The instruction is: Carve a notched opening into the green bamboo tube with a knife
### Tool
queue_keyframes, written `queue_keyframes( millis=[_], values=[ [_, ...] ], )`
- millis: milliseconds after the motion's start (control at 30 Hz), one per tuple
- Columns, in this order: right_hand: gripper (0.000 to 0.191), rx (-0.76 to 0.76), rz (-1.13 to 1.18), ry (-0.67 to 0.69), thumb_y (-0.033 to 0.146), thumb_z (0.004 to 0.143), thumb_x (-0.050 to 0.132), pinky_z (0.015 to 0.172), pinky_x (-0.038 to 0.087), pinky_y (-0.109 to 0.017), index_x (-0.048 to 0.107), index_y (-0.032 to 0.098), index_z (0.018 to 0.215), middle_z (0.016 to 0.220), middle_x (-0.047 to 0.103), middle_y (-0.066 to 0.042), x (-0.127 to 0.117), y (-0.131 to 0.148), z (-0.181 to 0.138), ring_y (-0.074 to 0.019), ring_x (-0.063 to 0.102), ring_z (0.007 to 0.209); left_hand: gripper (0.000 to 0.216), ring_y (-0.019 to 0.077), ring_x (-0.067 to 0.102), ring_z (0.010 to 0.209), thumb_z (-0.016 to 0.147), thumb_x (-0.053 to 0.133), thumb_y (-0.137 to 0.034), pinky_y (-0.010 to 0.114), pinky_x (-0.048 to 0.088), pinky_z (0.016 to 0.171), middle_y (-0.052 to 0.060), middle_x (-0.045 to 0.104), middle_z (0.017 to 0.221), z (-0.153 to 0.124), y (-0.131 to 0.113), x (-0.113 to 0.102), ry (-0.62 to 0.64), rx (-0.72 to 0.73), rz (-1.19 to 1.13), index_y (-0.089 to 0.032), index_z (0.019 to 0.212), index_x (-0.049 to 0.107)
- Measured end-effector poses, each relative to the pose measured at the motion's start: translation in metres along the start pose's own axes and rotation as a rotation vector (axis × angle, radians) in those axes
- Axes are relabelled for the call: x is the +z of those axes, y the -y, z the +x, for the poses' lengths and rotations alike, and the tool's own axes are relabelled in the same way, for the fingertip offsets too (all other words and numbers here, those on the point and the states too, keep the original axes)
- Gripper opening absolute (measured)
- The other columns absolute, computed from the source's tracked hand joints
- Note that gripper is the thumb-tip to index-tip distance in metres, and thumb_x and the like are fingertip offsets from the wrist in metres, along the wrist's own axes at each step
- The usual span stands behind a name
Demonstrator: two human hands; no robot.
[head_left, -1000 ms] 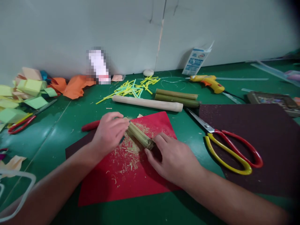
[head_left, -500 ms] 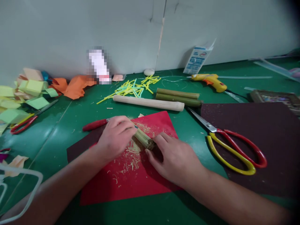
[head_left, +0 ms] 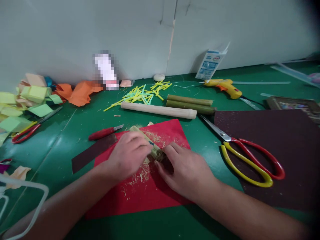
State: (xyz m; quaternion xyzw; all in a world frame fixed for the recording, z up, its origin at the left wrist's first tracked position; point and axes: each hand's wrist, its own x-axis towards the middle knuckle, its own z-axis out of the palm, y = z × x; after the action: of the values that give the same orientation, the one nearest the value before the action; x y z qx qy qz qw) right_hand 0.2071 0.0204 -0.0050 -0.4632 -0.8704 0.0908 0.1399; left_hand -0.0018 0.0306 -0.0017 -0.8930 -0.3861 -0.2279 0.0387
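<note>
A short greenish bamboo piece [head_left: 142, 135] lies slanted on a red paper sheet [head_left: 150, 193] strewn with pale shavings [head_left: 140, 175]. My left hand [head_left: 130, 154] is closed over the middle of the piece; a small bluish tip shows at its fingertips, and I cannot make out what it holds. My right hand [head_left: 186, 170] grips the near end of the bamboo piece and pins it to the sheet.
A red-handled knife [head_left: 103, 132] lies left of the red sheet. Behind it are a wooden dowel [head_left: 157, 110], two green bamboo sticks [head_left: 190, 103], cut straws [head_left: 140, 94] and a glue gun [head_left: 222, 86]. Big scissors [head_left: 246, 156] rest on dark paper [head_left: 287, 140]. Paper scraps [head_left: 25, 103] are piled at left.
My left hand has slid along the bamboo piece toward my right hand, uncovering the far end of the piece and the knife's blade. My right hand has stayed put.
</note>
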Motion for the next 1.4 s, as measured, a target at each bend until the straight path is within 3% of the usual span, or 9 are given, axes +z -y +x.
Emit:
queue_keyframes(
  millis=[167,400,633,800,933,1133,1267,1400],
  values=[
    [0.021,0.036,-0.029,0.017,0.039,0.083,0.044,0.052,0.025,-0.03,0.051,0.02,0.081,0.076,0.056,-0.002,-0.001,0.001,0.001,-0.0166,0.053,0.064,0.016,0.0212,0.05,0.095,0.085,0.054,-0.017,0.04,0.042,0.085,0.004,0.066,0.092,-0.002,0.017,-0.005,-0.105,-0.154,0.102,-0.019,0.095,0.066],
    [0.017,0.019,0.01,-0.045,0.037,0.079,0.052,0.051,0.027,-0.028,0.049,0.02,0.081,0.079,0.056,-0.001,0.002,0.0,0.002,-0.0154,0.053,0.067,0.019,0.0191,0.051,0.1,0.087,0.05,-0.016,0.038,0.043,0.091,0.005,0.065,0.099,-0.001,0.004,-0.001,-0.042,-0.018,0.0,-0.016,0.099,0.064],
    [0.017,-0.013,0.023,-0.053,0.036,0.082,0.047,0.052,0.029,-0.027,0.05,0.019,0.08,0.077,0.057,-0.002,0.0,0.001,0.0,-0.0148,0.053,0.065,0.021,0.0209,0.054,0.102,0.086,0.051,-0.016,0.041,0.045,0.092,0.006,0.067,0.104,-0.005,0.031,-0.004,-0.085,-0.123,0.023,-0.016,0.102,0.065],
    [0.018,0.016,0.029,-0.015,0.038,0.08,0.05,0.048,0.025,-0.027,0.049,0.019,0.079,0.075,0.057,-0.001,0.002,0.001,0.001,-0.0146,0.053,0.062,0.021,0.0194,0.056,0.101,0.087,0.049,-0.016,0.041,0.046,0.092,0.007,0.067,0.102,-0.001,0.007,0.004,-0.108,-0.111,-0.054,-0.016,0.102,0.064],
    [0.018,0.042,0.081,0.029,0.037,0.08,0.049,0.049,0.027,-0.027,0.049,0.019,0.081,0.076,0.057,-0.001,0.004,0.002,0.002,-0.015,0.054,0.062,0.022,0.0182,0.057,0.1,0.088,0.045,-0.015,0.035,0.048,0.09,0.006,0.067,0.102,0.0,-0.007,0.004,-0.032,0.026,-0.095,-0.015,0.099,0.064],
    [0.018,0.093,0.098,0.03,0.037,0.078,0.051,0.051,0.029,-0.026,0.048,0.019,0.078,0.072,0.056,-0.001,0.001,0.002,0.003,-0.0139,0.051,0.059,0.023,0.0203,0.058,0.098,0.088,0.042,-0.015,0.04,0.047,0.089,0.009,0.067,0.1,-0.002,0.01,0.002,-0.059,-0.033,0.035,-0.013,0.098,0.063],
    [0.017,0.099,0.129,0.034,0.037,0.078,0.05,0.05,0.029,-0.025,0.048,0.02,0.076,0.07,0.056,0.0,0.001,0.001,0.004,-0.0128,0.049,0.057,0.025,0.02,0.055,0.104,0.088,0.042,-0.016,0.038,0.045,0.092,0.007,0.065,0.107,-0.004,0.009,0.005,0.02,0.085,-0.003,-0.015,0.104,0.062],
    [0.016,0.104,0.143,0.006,0.036,0.077,0.051,0.05,0.029,-0.025,0.047,0.02,0.075,0.068,0.056,0.0,0.001,0.002,0.004,-0.0125,0.049,0.057,0.023,0.0216,0.057,0.097,0.088,0.044,-0.017,0.041,0.046,0.087,0.007,0.067,0.1,-0.002,0.012,0.004,-0.053,0.009,0.081,-0.015,0.1,0.063]
  ],
)
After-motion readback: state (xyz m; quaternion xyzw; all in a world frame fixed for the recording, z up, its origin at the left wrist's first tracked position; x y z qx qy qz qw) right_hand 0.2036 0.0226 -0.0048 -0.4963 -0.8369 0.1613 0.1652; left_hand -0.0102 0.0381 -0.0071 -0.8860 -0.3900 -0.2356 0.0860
